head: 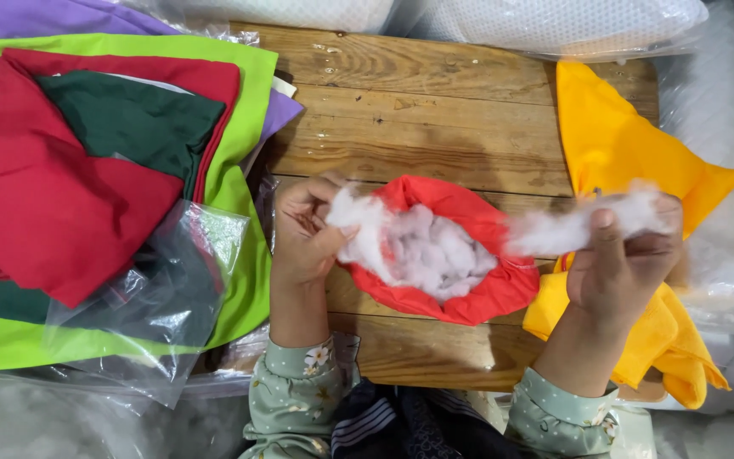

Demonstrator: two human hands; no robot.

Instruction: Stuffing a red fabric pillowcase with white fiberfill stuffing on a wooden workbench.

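A red fabric cover [477, 223] lies open on the wooden table [435, 110], with white fluffy stuffing [431, 251] inside it. My left hand [303, 234] grips the cover's left rim and pinches a tuft of the stuffing there. My right hand [622, 259] is just right of the cover and holds a stretched clump of white stuffing [571, 225] that trails toward the opening. Under my right hand lies a yellow fabric piece [630, 153].
A stack of folded cloths, lime green [248, 102], red [61, 212] and dark green [129, 119], lies at the left with a clear plastic bag [163, 297] over its corner. Plastic bags of white stuffing [545, 21] line the far and right edges.
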